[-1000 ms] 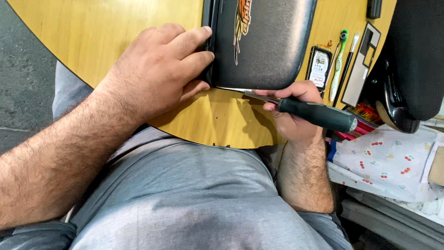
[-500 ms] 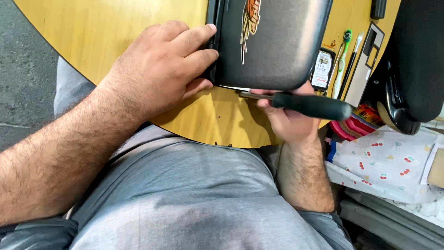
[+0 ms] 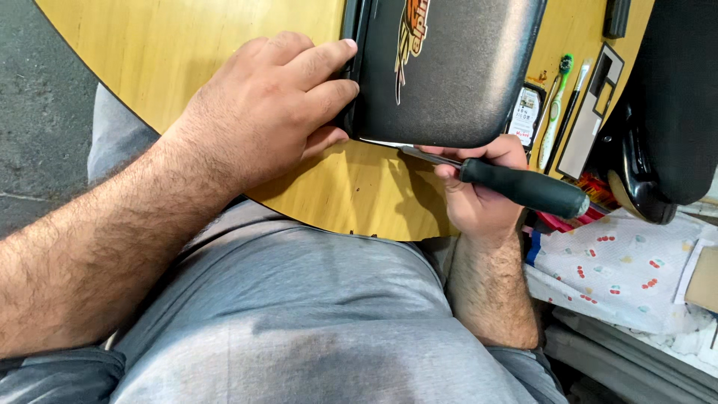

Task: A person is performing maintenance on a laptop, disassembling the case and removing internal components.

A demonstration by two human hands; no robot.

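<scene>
Right grip: my right hand (image 3: 479,198) closed around screwdriver (image 3: 516,183), shaft pointing left into laptop (image 3: 449,75) near edge.
Left grip: left hand (image 3: 269,108) clamps laptop's left edge on counter (image 3: 187,52).

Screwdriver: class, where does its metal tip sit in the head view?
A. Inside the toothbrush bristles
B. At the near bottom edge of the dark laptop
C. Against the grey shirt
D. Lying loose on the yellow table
B: the right hand holds the screwdriver by its black handle, its blade reaching under the near edge of the laptop, which the left hand grips at its left side.
</scene>
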